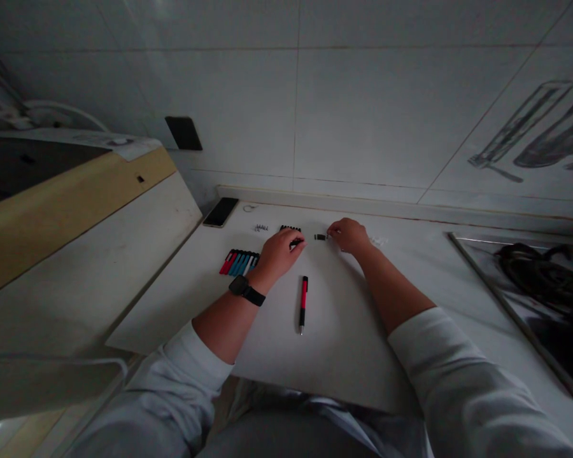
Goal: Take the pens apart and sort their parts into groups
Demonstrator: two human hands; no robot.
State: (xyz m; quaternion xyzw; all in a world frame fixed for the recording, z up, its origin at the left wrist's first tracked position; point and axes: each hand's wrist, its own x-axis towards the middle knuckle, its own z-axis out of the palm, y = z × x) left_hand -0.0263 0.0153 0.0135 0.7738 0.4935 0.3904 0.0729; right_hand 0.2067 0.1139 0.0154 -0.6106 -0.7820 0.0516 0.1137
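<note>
My left hand (281, 250), with a watch (239, 285) on its wrist, is closed in a pinch around a small black part (296, 242). Fingers pressed together, my right hand (348, 234) is beside a few small black pieces (319, 237); what it pinches, if anything, is too small to make out. A red and black pen (304, 305) lies on the counter between my forearms, metal tip towards me. Just beyond my left hand is a row of black parts (290, 228), partly hidden. Red, blue and white pen barrels (239, 262) lie side by side left of that hand.
Small metal parts (261, 228), a thin ring (249, 208) and a phone (221, 212) lie at the back left of the white counter (344, 356). Clear small pieces (378, 241) are right of my right hand. A gas hob (530, 286) bounds the right; a tiled wall stands behind.
</note>
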